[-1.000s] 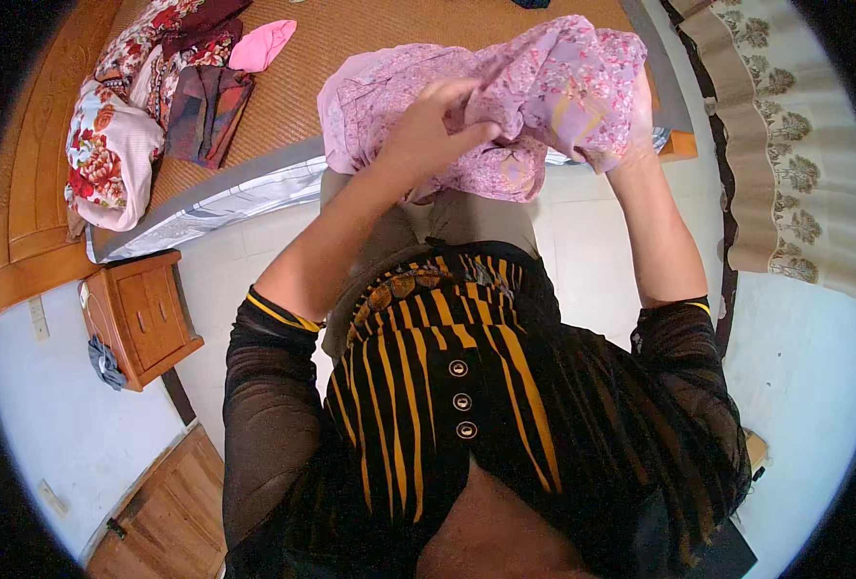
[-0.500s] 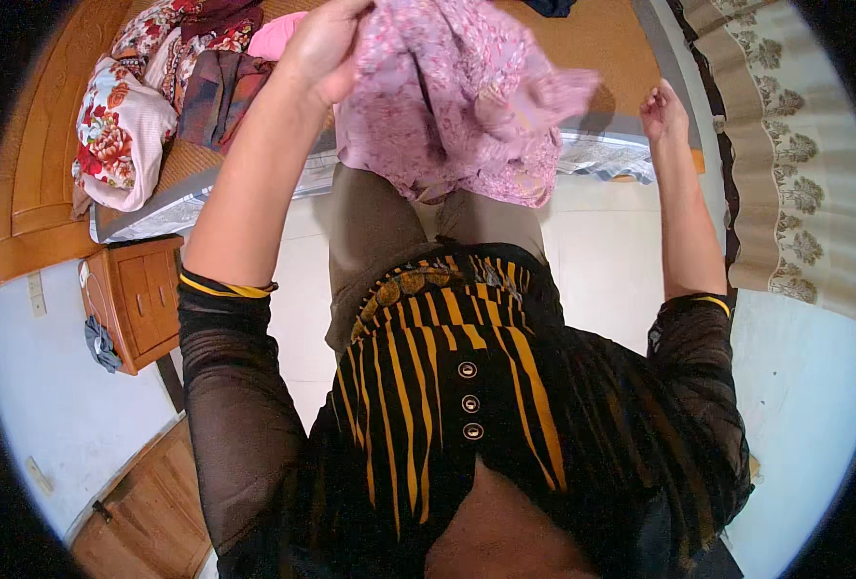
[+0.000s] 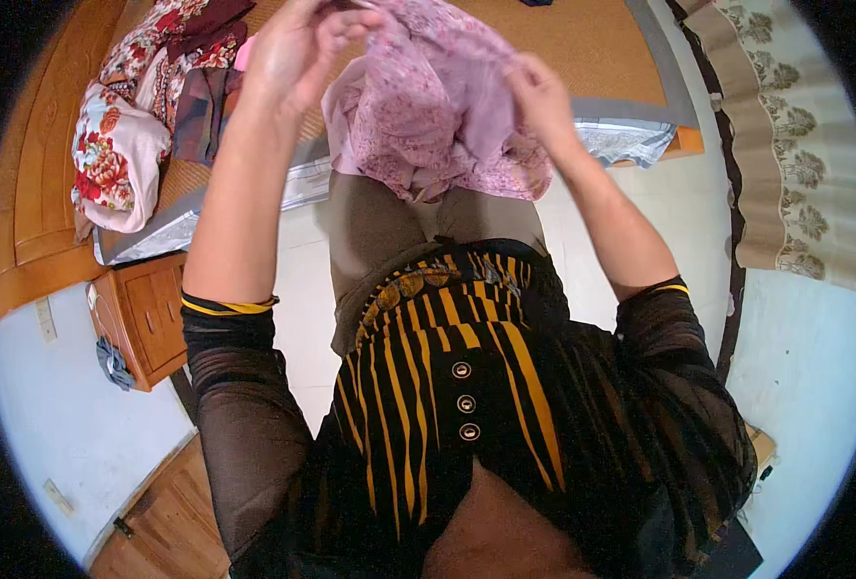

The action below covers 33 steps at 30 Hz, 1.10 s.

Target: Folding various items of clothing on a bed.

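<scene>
A pink, small-patterned garment (image 3: 428, 116) hangs bunched in the air in front of my body, above the bed's near edge. My left hand (image 3: 298, 48) grips its upper left part, raised high near the top of the view. My right hand (image 3: 544, 96) pinches the cloth on its right side, a little lower. The fabric sags in folds between both hands and hides part of the bed behind it.
A bed with a woven mat (image 3: 582, 48) lies ahead. A flowered pillow (image 3: 114, 159) and folded clothes (image 3: 201, 106) rest at its left end. A wooden bedside cabinet (image 3: 143, 318) stands at left, a patterned curtain (image 3: 795, 145) at right, white floor tiles below.
My right hand came back in from the right and took hold of the garment. The left hand stayed raised. The cloth is now more bunched between both hands.
</scene>
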Motion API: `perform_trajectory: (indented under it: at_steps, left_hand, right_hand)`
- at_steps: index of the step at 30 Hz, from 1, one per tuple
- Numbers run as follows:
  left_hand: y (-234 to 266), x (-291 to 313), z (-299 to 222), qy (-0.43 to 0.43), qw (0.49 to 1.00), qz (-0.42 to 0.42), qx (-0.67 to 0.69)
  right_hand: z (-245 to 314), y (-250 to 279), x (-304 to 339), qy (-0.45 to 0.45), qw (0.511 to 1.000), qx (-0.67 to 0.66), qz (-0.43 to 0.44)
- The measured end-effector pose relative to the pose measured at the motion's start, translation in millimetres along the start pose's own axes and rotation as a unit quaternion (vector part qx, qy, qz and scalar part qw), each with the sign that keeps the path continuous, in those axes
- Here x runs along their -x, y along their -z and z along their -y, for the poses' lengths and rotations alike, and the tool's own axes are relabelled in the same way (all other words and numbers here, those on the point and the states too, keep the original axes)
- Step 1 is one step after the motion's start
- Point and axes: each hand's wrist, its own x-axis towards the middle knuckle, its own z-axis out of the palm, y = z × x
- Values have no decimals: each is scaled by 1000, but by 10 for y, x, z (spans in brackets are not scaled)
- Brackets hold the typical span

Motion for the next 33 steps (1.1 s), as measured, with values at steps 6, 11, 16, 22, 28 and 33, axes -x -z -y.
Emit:
perform_trajectory:
  at_steps: [6, 11, 16, 22, 28, 33]
  left_hand:
    - [734, -129, 195, -93, 981, -156, -60]
    - [13, 194, 485, -232, 949, -132, -169]
    - [-263, 422, 1119, -86, 978, -49, -181]
    - [-66, 302, 1703, 19, 936, 75, -343]
    - [-115, 153, 1676, 12, 807, 92, -583]
    - [-17, 80, 1387, -140, 728, 2, -671]
  right_hand:
    - [509, 202, -319, -127, 904, -407, 2]
    - [792, 128, -287, -174, 855, -487, -34]
    - [856, 37, -207, -134, 880, -455, -23]
    - [1209, -85, -140, -77, 885, -459, 24]
    - [1412, -51, -320, -23, 877, -474, 72]
    - [1522, -9, -226, -26, 828, -551, 103]
